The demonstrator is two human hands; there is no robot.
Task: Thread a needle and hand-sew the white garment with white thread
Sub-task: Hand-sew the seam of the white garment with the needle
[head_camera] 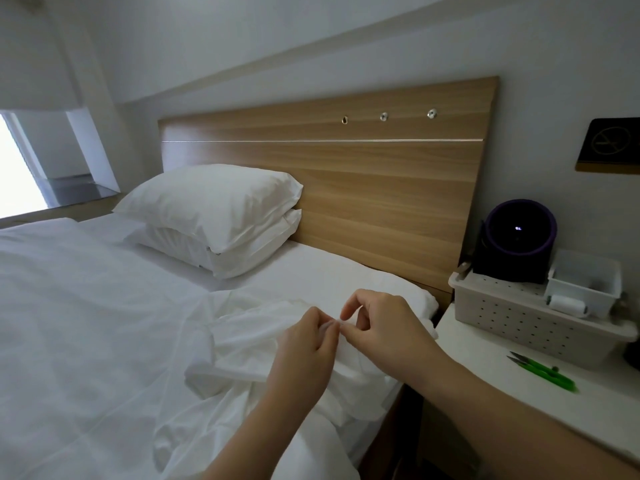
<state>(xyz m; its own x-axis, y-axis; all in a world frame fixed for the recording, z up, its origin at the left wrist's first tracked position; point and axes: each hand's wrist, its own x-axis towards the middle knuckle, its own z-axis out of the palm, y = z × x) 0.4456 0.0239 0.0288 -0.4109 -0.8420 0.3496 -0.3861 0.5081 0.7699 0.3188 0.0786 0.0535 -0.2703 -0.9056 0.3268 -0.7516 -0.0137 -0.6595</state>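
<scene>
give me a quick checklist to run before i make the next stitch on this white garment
1. Left hand pinching a fold of the white garment: ok
2. Needle in right hand: cannot tell, too small to see
3. Thread through the needle's eye: cannot tell
4. Green snips close by on the bedside table: ok
5. Thread spool in the basket: ok

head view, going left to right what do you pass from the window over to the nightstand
window → stacked pillows → left hand → right hand → white basket
</scene>
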